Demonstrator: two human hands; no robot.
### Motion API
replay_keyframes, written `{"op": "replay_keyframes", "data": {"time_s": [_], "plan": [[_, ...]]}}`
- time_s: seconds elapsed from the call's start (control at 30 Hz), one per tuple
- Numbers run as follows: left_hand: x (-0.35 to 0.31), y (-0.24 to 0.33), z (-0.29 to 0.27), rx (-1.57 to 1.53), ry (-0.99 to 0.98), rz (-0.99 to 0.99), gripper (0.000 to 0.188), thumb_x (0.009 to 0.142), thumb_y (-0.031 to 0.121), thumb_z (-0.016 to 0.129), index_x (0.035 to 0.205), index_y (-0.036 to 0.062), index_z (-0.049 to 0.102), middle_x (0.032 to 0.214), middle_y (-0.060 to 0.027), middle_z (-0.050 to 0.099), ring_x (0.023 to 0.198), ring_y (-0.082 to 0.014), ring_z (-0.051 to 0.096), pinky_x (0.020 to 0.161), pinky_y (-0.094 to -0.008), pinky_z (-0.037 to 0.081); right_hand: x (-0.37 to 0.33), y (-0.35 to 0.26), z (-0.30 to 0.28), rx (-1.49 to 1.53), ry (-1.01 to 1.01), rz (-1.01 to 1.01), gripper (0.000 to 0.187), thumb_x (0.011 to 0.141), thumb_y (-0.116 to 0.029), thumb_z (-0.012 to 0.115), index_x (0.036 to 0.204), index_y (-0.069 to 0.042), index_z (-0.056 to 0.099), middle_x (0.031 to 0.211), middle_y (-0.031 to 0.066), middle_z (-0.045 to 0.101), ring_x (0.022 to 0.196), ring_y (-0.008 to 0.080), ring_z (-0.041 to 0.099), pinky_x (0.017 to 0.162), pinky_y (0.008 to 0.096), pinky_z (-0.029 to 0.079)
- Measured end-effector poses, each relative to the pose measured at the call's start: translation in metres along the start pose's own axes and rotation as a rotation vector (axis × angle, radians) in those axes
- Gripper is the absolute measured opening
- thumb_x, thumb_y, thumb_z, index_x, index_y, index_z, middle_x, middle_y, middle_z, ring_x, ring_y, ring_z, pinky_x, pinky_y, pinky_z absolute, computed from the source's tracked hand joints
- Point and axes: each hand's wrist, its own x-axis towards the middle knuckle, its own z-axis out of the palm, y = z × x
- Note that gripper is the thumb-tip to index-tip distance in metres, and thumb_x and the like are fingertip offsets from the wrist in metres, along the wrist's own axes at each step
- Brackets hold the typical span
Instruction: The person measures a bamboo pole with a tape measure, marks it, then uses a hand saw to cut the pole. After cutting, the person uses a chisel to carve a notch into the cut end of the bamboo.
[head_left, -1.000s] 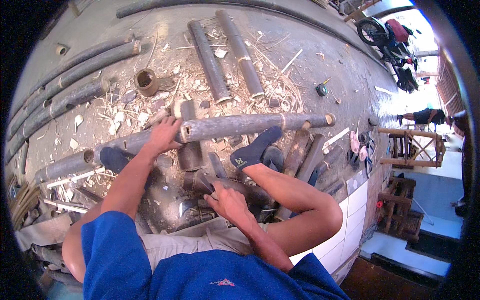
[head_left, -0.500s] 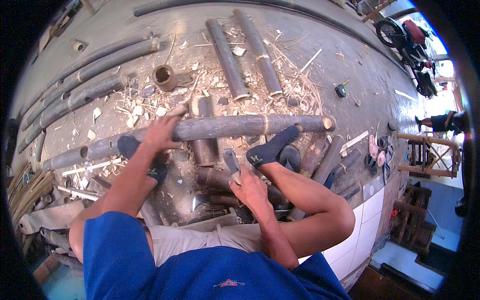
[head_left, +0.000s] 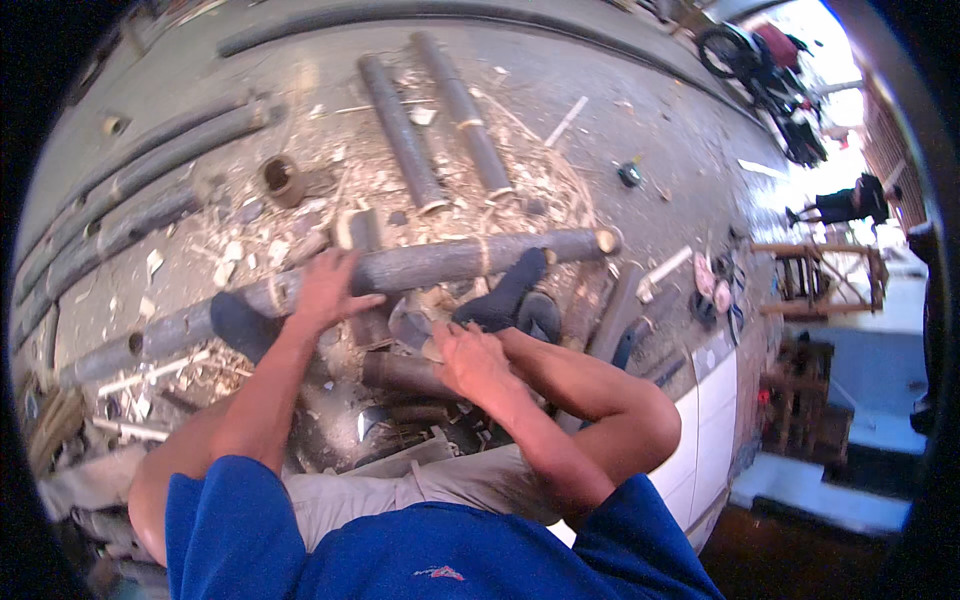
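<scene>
A long dark bamboo pole [head_left: 430, 262] lies across in front of me, over my feet, with holes cut in its left half. My left hand [head_left: 330, 290] spans it left of the middle, fingers over the far side and thumb stretched along the near side. Below the pole, my right hand [head_left: 472, 358] is closed round the handle of a broad-bladed knife [head_left: 408, 325]. Motion blurs the blade, which points up and left near the pole; whether it touches cannot be told. Part of another bamboo piece [head_left: 358, 232] sticks out beneath the pole.
Pale chips litter the floor around two short bamboo lengths [head_left: 400, 130]. A hollow bamboo stub [head_left: 283, 180] stands nearby. More poles [head_left: 130, 230] lie at left. A tape measure [head_left: 629, 174], sandals [head_left: 712, 285] and a wooden rack [head_left: 820, 278] are at right, a motorcycle [head_left: 765, 90] and another person [head_left: 850, 204] beyond.
The whole view has shifted, with surroundings sliding left. My right hand and the knife have moved left, closer to my left hand, and the blade now blurs. The left hand stays on the pole.
</scene>
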Motion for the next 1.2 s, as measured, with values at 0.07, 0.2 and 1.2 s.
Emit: {"op": "replay_keyframes", "data": {"time_s": [0.07, 0.2, 1.2], "plan": [[-0.001, 0.034, 0.006, -0.167, 0.208, 0.201, 0.090, 0.079, 0.066, 0.075, 0.143, 0.0068, 0.056, 0.137, -0.0241, 0.058, 0.130, -0.0435, 0.052, 0.114, -0.0534, 0.038, 0.011, 0.006, 0.000, -0.055, -0.052, -0.043, 0.054, 0.084, -0.027, 0.076, 0.128, -0.002, 0.058, 0.119, 0.0182, 0.070, 0.116, 0.0379, 0.065, 0.092, 0.0503, 0.055], [0.003, 0.097, 0.013, -0.484, -0.077, 0.374, 0.083, 0.086, 0.064, 0.066, 0.149, 0.0107, 0.052, 0.141, -0.0230, 0.060, 0.133, -0.0413, 0.053, 0.112, -0.0530, 0.040, 0.021, 0.019, -0.002, -0.123, 0.000, -0.137, 0.054, 0.084, -0.027, 0.077, 0.131, -0.007, 0.058, 0.127, 0.0170, 0.065, 0.119, 0.0403, 0.061, 0.099, 0.0501, 0.052], [0.130, -0.150, -0.089, -0.952, 1.031, -0.514, 0.067, 0.098, 0.055, 0.066, 0.129, -0.0040, 0.056, 0.104, -0.0140, 0.068, 0.097, -0.0245, 0.064, 0.091, -0.0373, 0.050, -0.026, 0.066, 0.110, 0.119, -0.447, 0.009, 0.087, 0.078, -0.047, 0.083, 0.142, -0.002, 0.045, 0.127, 0.0296, 0.062, 0.114, 0.0489, 0.063, 0.094, 0.0537, 0.055]]}}
